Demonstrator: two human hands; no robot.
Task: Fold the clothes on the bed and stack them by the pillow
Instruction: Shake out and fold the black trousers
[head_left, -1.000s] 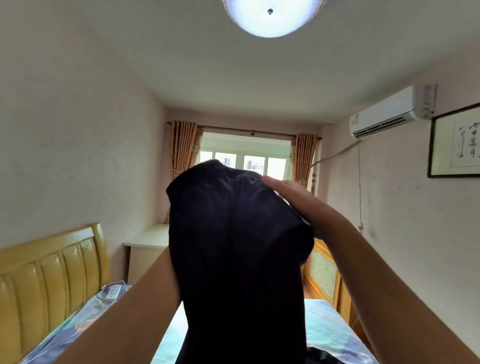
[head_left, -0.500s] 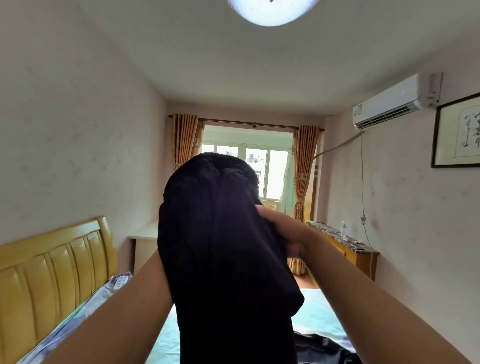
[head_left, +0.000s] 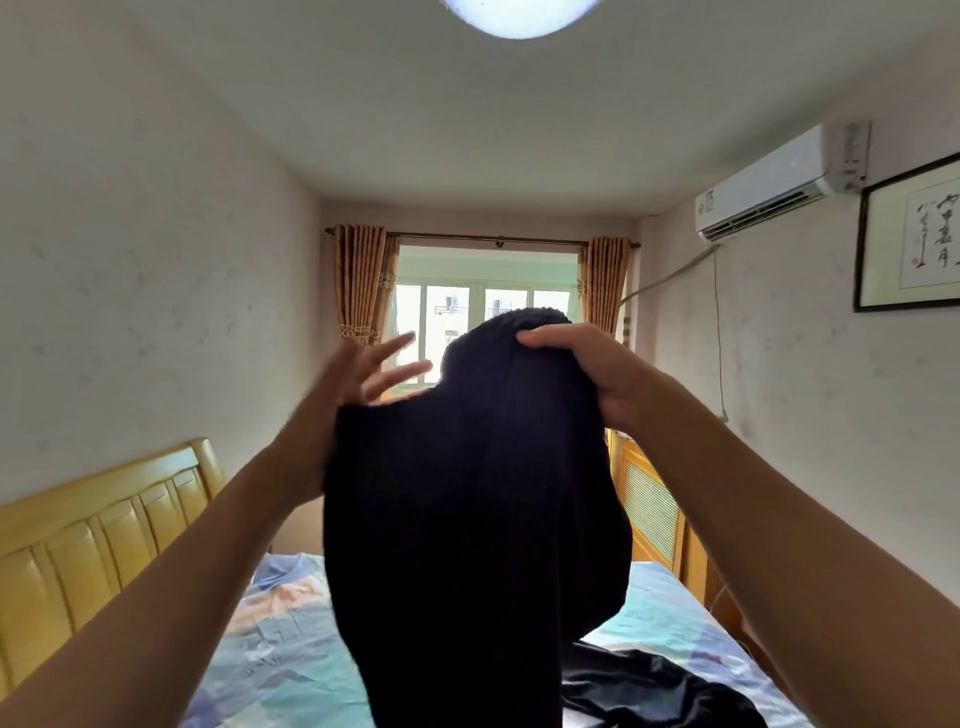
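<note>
A black knit garment (head_left: 467, 499) hangs in the air in front of me, well above the bed (head_left: 280, 649). My right hand (head_left: 592, 371) grips its top edge, fingers curled over the bunched fabric. My left hand (head_left: 363, 379) is raised beside the garment's left side with its fingers spread and straight, blurred by motion; its palm is behind the fabric's edge. A second dark garment (head_left: 660, 686) lies crumpled on the blue patterned sheet at lower right. No pillow shows.
A yellow wooden headboard (head_left: 98, 540) stands at the left. A wooden radiator cover (head_left: 654, 514) runs along the right wall, under an air conditioner (head_left: 774, 187) and a framed picture (head_left: 914, 239). The curtained window (head_left: 483, 317) is straight ahead.
My left hand has come out from under the garment and now shows with spread fingers. My right hand has shifted to the garment's top. The view has tilted down, showing more bed.
</note>
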